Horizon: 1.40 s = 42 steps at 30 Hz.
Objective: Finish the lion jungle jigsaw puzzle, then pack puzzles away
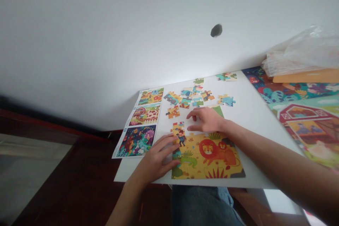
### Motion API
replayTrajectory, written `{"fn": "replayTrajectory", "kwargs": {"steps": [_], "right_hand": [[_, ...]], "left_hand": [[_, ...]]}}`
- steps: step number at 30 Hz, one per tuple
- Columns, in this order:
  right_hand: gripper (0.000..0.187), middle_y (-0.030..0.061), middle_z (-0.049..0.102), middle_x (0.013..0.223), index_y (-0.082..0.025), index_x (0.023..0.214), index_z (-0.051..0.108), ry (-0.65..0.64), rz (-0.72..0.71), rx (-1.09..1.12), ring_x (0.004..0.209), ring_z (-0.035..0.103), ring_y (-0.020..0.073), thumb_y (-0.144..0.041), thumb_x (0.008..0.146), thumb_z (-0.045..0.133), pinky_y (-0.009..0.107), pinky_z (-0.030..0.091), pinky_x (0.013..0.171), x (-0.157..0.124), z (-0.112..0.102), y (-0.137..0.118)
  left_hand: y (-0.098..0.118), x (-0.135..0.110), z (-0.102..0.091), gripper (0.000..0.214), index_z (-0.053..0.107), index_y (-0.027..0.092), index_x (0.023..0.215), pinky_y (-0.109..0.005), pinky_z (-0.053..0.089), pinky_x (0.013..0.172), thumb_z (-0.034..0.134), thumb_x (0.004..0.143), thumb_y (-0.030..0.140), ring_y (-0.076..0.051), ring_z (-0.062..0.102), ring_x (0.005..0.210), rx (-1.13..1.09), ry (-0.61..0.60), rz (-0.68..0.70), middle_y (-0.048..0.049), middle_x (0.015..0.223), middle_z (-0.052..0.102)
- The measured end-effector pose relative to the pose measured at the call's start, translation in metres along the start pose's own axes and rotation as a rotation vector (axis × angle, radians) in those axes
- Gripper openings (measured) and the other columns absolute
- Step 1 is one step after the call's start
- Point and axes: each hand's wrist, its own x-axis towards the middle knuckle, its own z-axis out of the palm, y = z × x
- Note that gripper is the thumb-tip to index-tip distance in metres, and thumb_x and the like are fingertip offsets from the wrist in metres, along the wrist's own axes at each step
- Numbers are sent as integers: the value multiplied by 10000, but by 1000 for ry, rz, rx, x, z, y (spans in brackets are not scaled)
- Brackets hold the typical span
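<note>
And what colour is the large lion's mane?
The mane is red, clearest in the head view.

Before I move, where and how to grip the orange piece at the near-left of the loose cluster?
Probably pinch the orange piece across its left and right edges, coming down from the near side. It lies flat; another loose piece sits close on its far side, while bare table shows left and right.

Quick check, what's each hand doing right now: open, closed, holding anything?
Left hand: open, laid on the left edge of the flat, yellow, partly assembled lion jigsaw.
Right hand: open, nothing visible between thumb and forefinger.
</note>
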Motion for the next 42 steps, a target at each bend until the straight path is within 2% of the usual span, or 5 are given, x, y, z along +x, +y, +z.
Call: {"fn": "replayTrajectory", "kwargs": {"steps": [3,6,18,26,42], "right_hand": [[729,97,655,1065,-258,1235,652,-84,-93,-200,824,637,252,-712,666,685,320,406,664,-4,-3,-7],[828,112,619,1107,-264,1312,595,-125,-98,-302,806,637,259,-738,639,685,325,398,643,-5,-3,-10],[808,111,609,1123,-283,1331,568,-121,21,-354,889,648,291,-732,668,674,340,414,719,-4,-14,8],[807,102,597,1137,-295,1341,550,-138,25,-369,932,645,301,-759,685,634,348,430,734,-4,-15,10],[855,97,606,1121,-282,1342,550,-111,12,-360,920,643,280,-797,663,624,330,429,716,-3,-12,10]], "left_hand": [[3,-6,2,449,558,214,1300,-507,433,1110,662,877,323,-305,437,1369,22,-10,-26,-152,1413,524],[7,-10,4,539,524,214,1350,-525,388,1137,677,860,377,-317,415,1387,45,-22,-59,-151,1451,490],[0,16,17,497,515,229,1395,-508,328,1168,599,919,344,-297,363,1422,34,-48,-52,-133,1520,409],[-4,16,22,495,486,211,1414,-543,331,1160,576,933,286,-308,319,1443,59,23,35,-146,1537,378],[-2,17,22,354,633,224,1250,-542,367,1146,614,897,218,-302,405,1396,4,91,81,-118,1451,507]]}}
